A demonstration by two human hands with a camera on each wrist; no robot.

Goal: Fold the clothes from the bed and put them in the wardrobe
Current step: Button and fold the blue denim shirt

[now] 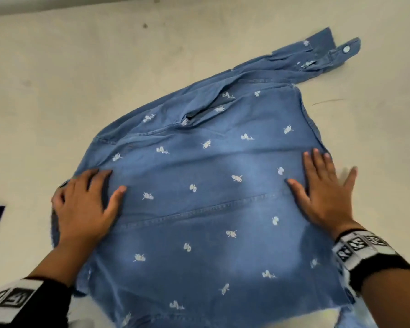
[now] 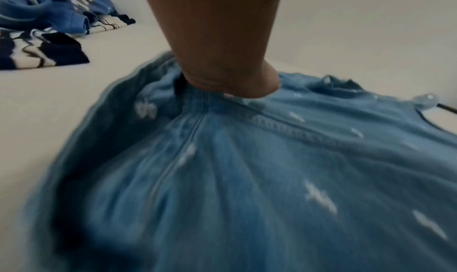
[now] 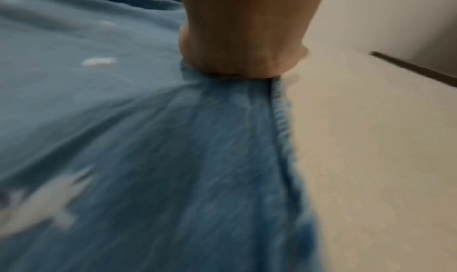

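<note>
Denim shirt [image 1: 211,185] under flat left hand [image 1: 85,204], right hand [image 1: 322,192]; striped garment [image 2: 37,47] beside.

Denim shirt [image 1: 206,185] flat on bed [image 1: 57,79]; left hand [image 1: 85,204] on its left edge, right hand [image 1: 324,192] on right edge; sleeve cuff [image 1: 327,53] beyond, far right.

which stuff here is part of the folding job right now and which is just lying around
In the job:
- denim shirt, spread flat on the bed
- left hand and right hand, both pressing it flat
- bed

Lying about:
- navy and white patterned garment
- crumpled blue garment beside it; both probably next to be folded
</note>
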